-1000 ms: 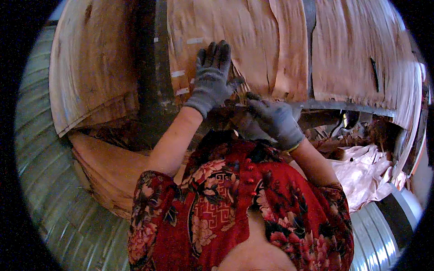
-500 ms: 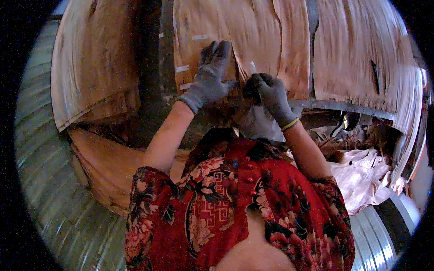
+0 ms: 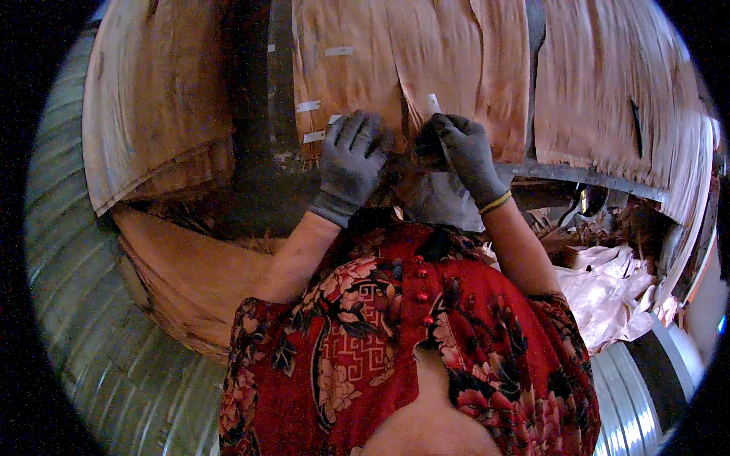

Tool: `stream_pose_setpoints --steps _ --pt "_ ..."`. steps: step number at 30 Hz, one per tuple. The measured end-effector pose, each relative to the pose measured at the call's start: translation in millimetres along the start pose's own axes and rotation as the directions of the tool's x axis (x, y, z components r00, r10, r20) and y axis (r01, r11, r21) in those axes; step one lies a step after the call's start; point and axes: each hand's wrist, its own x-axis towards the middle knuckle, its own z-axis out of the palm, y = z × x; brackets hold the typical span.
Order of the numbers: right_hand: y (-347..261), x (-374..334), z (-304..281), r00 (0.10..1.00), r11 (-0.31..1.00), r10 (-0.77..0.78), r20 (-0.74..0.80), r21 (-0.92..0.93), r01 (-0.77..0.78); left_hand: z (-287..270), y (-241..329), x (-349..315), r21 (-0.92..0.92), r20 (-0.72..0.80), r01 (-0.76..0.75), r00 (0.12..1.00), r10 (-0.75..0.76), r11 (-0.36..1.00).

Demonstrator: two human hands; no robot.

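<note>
A reddish-brown wood veneer sheet (image 3: 350, 83) with a lengthwise split lies in front of me. Short strips of white tape (image 3: 308, 106) stick to its left part. My left hand (image 3: 351, 163), in a grey glove, rests over the sheet's near edge. Its fingers lie flat and close together, the tips beside another short tape piece (image 3: 334, 119). Right of the split, my gloved right hand (image 3: 470, 159) is closed in a pinch on a white tape strip (image 3: 433, 104), whose end sticks up past the fingertips. Something dark under those fingers cannot be made out.
More veneer stands to the left (image 3: 156, 91) and right (image 3: 601, 83), beyond dark gaps. A thin black tool (image 3: 636, 129) lies on the right sheet. Below the work edge are wood scraps, a pale crumpled sheet (image 3: 608, 292) and a large brown sheet (image 3: 190, 266).
My left hand has drawn back toward me and its spread fingers have come together. A tape piece shows at its fingertips. The right hand keeps its pinch, moved slightly.
</note>
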Motion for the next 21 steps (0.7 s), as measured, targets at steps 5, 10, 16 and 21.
stream_pose_setpoints --steps 5,10,16,21 --pt "7.5 6.0 -3.0 0.999 0.999 -0.032 -0.002 0.0 0.032 1.2 -0.5 5.4 -0.025 -0.124 -0.168 0.979 0.164 0.985" --pt "7.8 8.0 -4.3 0.999 0.998 -0.047 0.006 -0.034 0.048 -0.4 -6.9 6.7 -0.076 -0.145 -0.207 0.97 0.195 0.975" --pt "-0.8 3.5 -1.8 0.998 0.998 -0.059 0.027 -0.036 0.06 -5.4 -0.6 7.5 -0.115 -0.124 -0.216 0.971 0.202 0.97" --pt "-1.7 4.0 -2.3 0.998 0.994 -0.046 0.042 -0.093 0.05 4.5 2.7 5.0 -0.053 -0.136 -0.25 0.961 0.241 0.967"
